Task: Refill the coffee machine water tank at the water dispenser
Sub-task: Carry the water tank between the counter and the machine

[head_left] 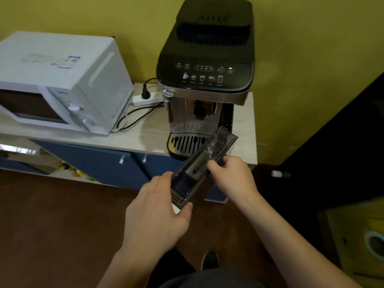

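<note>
Water tank point(202, 166), narrow and clear, held in mid-air before the counter, out of its slot and tilted, far end just in front of the drip tray. Gripped at the near end by the left hand point(160, 210), thumb under the corner and fingers along the side. Pinched at the middle of its right edge by the right hand point(232, 175), fingers curled over the rim. Looked nearly empty, though hard to tell through the blur.

Beyond, on the pale counter point(143, 136): coffee machine point(205, 80), tall and dark-topped, with an empty bay on its right. Farther left, a power strip point(145, 98) and a white microwave point(62, 80).

Judged as the removal step just finished, carrying not begun. Next: level the tank, turn away toward the dispenser, not in view.
</note>
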